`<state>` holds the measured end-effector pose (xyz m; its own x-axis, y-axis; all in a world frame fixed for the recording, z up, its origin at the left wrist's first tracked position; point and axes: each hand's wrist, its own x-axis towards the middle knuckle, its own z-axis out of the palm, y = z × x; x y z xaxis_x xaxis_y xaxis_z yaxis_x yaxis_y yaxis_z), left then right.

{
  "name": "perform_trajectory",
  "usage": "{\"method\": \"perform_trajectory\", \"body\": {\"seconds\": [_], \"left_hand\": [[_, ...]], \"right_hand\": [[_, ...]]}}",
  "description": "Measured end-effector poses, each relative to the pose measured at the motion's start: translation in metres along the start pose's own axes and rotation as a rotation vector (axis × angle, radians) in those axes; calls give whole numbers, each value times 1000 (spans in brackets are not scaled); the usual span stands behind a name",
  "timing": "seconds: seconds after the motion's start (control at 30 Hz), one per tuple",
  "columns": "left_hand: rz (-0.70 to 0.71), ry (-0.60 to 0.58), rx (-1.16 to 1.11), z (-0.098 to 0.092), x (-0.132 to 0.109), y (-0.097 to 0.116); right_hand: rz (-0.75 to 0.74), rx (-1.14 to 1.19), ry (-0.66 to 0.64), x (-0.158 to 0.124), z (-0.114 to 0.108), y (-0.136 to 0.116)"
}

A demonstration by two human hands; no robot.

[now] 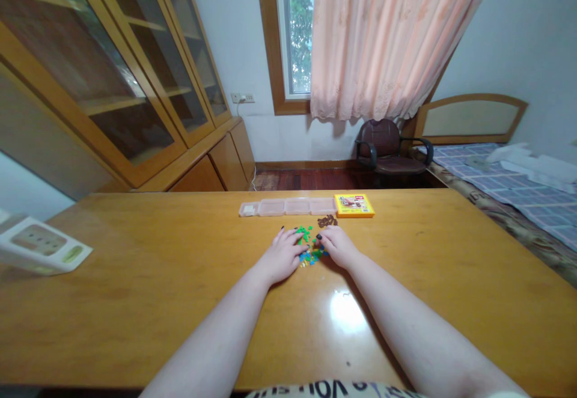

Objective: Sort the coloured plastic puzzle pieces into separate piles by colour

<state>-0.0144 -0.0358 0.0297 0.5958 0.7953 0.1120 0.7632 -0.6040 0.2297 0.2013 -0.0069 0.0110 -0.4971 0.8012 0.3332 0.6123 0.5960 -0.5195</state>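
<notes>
My left hand (282,255) lies palm down on the wooden table (157,266), fingers stretched toward a small heap of coloured pieces (309,246), green, blue and yellow. My right hand (337,245) rests on the other side of the heap, fingers curled with the tips touching the pieces. I cannot make out whether it holds one. A small cluster of brown pieces (327,221) lies just beyond the heap. Behind them stand a row of clear plastic compartment trays (288,207) and a yellow box (354,205).
A white carton (38,246) sits at the table's left edge. Glass-fronted wooden cabinets (135,85) line the left wall. Beyond the table stand a dark armchair (387,145), a window with a pink curtain (383,37), and a bed (509,187) at right.
</notes>
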Motion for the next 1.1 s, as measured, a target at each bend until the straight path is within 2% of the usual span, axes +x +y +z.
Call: {"method": "perform_trajectory", "body": {"seconds": [0.2,0.5,0.67,0.8,0.9,1.1], "left_hand": [[-64,45,31,4,1,-2],[32,7,-24,-5,0,4],[21,46,-25,-7,1,5],[8,77,-33,-8,1,4],[23,60,-36,-6,0,4],[-2,5,-2,0,1,3]], "right_hand": [[21,-14,20,0,-2,-4],[-43,55,-30,0,-3,-3],[-75,135,-84,0,-4,-7],[-59,142,-14,0,-4,-5],[-27,105,24,0,-3,0],[-34,85,-17,0,-2,-1]]}}
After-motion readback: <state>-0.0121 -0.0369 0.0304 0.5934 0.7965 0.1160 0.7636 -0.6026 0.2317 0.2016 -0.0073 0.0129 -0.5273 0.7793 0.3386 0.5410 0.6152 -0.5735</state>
